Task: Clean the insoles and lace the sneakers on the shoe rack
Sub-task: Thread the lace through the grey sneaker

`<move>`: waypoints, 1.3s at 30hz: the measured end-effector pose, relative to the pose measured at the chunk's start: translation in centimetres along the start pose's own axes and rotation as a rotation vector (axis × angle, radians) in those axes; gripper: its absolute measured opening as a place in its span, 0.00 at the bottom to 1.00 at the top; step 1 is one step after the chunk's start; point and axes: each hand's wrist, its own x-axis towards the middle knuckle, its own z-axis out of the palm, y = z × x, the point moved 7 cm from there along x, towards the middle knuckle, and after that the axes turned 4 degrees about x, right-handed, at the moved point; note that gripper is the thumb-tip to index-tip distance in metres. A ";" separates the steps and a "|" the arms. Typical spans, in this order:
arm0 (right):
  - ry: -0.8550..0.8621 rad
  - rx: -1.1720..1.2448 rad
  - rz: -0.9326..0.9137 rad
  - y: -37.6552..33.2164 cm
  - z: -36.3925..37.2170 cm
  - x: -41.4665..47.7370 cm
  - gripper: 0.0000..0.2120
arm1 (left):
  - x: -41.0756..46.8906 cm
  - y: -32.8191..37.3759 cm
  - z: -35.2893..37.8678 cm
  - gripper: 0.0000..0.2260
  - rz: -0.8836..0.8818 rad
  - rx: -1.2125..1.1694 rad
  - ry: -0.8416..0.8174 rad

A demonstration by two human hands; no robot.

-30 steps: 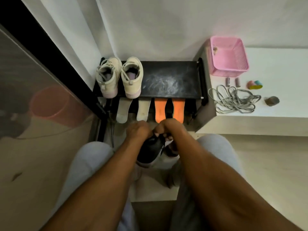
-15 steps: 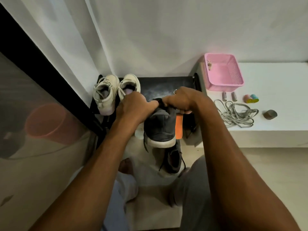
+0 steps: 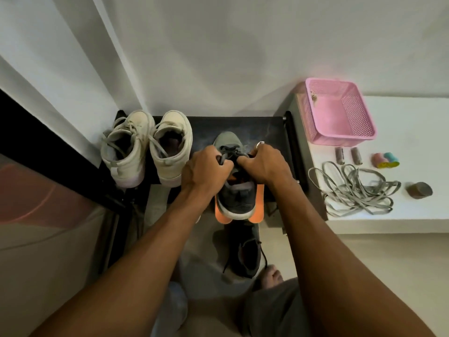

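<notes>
As left hand (image 3: 206,170) and right hand (image 3: 262,166) pinch laces (image 3: 230,151) on the grey sneaker (image 3: 237,199), beige sneakers (image 3: 148,147) fill the left end of the shoe rack (image 3: 267,126).

Counted on inspection: two cream high-top canvas sneakers (image 3: 122,154) (image 3: 171,152); two dark grey knit sneakers (image 3: 237,198) (image 3: 247,254); two orange foam insoles (image 3: 220,216) (image 3: 259,205); one pink perforated plastic basket (image 3: 345,137); two small brown cylinders (image 3: 339,155) (image 3: 356,155); one tangle of grey flat laces (image 3: 352,190).
</notes>
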 end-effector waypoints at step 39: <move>-0.003 0.178 0.077 -1.9 1.6 1.2 0.14 | 1.7 1.3 1.5 0.08 0.031 -0.067 -0.036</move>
